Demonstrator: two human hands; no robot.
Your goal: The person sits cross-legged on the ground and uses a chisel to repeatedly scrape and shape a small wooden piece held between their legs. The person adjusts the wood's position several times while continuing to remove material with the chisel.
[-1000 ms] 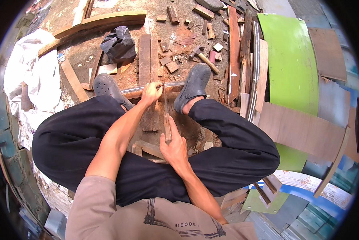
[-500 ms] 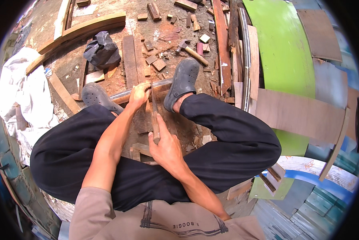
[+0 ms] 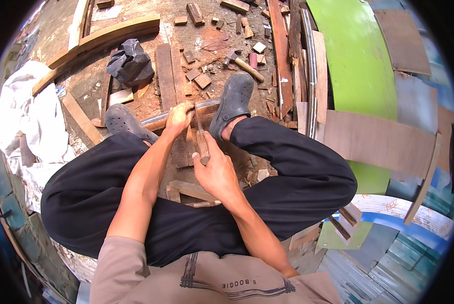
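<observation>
My right hand (image 3: 216, 172) is wrapped round the wooden handle of a saw (image 3: 203, 148). Its thin blade, seen nearly edge-on, points away from me and passes beside my left hand (image 3: 179, 120). That hand is closed over a piece of wood, mostly hidden under the fingers, at a long wooden bar (image 3: 158, 120) with a pale strip along its top. The bar lies crosswise between my two grey clogs (image 3: 236, 96). Whether the teeth touch the wood is hidden.
A claw hammer (image 3: 244, 66) lies beyond my right foot, among several small wood blocks (image 3: 202, 80). A crumpled black bag (image 3: 130, 63) and white cloth (image 3: 34, 116) are at left. Long planks (image 3: 281, 61) and a green sheet (image 3: 361, 61) lie to the right.
My right hand has pushed the saw forward, away from me, and slightly to the right. My left hand stays at nearly the same place on the wood.
</observation>
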